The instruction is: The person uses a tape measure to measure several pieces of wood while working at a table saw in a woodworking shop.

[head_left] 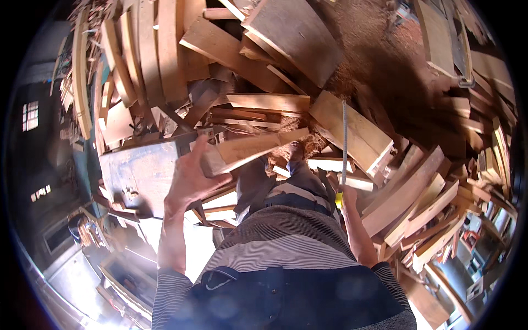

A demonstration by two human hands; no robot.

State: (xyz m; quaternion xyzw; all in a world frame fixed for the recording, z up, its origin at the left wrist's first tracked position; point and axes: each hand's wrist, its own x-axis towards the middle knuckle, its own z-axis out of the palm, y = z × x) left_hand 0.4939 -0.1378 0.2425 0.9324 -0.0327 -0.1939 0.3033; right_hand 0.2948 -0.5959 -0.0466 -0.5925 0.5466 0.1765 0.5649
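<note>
Left hand (190,175) spread wide around the end of a brown rectangular wooden block (242,150), grip unclear; right hand (348,201) clasps a yellow-cased tape measure (339,199).

My left hand (186,179), left of centre, spreads around the end of a wooden block (250,148) — my right hand (351,201), right of centre, holds a yellow-ended grey strip (345,143). Planks (168,52) crowd the upper left.

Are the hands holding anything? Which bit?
Right hand: a thin grey strip, by its yellow end. Left hand: at the left end of a wooden block; grip unclear.
</note>
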